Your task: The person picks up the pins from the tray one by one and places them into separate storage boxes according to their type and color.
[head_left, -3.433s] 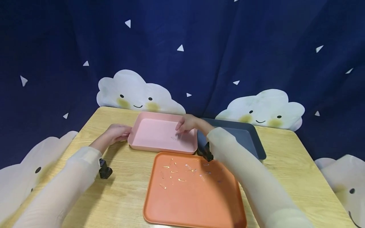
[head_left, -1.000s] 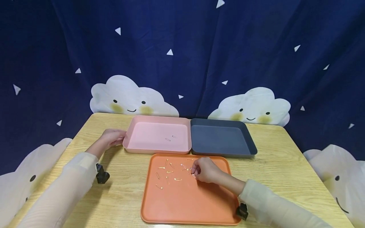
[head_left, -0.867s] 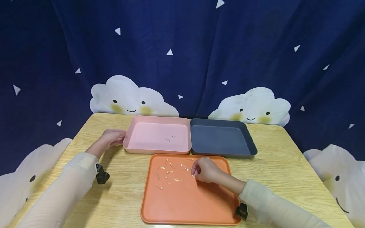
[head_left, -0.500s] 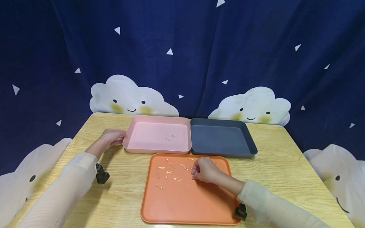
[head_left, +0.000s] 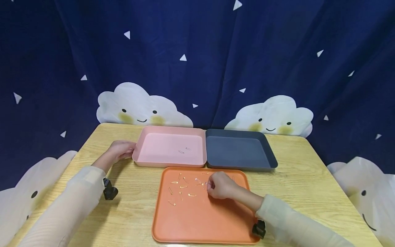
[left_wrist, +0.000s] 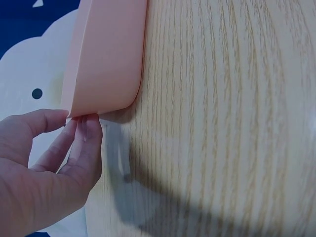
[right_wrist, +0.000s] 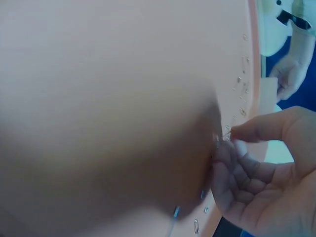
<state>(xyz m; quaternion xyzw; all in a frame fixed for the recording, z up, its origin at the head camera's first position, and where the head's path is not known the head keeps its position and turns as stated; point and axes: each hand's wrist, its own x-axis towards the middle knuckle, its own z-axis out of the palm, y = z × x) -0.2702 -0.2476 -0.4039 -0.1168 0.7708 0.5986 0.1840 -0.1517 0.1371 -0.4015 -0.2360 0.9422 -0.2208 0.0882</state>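
Note:
An orange tray (head_left: 200,219) lies near me with several small gold pins (head_left: 182,187) scattered at its far end. My right hand (head_left: 210,185) rests among them, thumb and forefinger pinched on one pin (right_wrist: 225,134); the right wrist view shows the right hand (right_wrist: 228,136) closing on it. Behind stands a pink tray (head_left: 154,161) with two pins (head_left: 184,150) in it. My left hand (head_left: 131,150) grips the left corner of the pink tray (left_wrist: 106,54); in the left wrist view the left hand (left_wrist: 79,117) has thumb and fingers meeting at that corner.
A dark blue tray (head_left: 271,161) sits right of the pink one, touching it. All three lie on a wooden table (head_left: 308,178). A blue curtain with cloud figures (head_left: 139,106) hangs behind. Black wrist mounts (head_left: 109,190) show on both forearms.
3.4 s ago my right hand was over the pink tray; since then it came back to the orange tray. Over the last second it barely shifts, fingers closing among the pins. The left hand has not moved.

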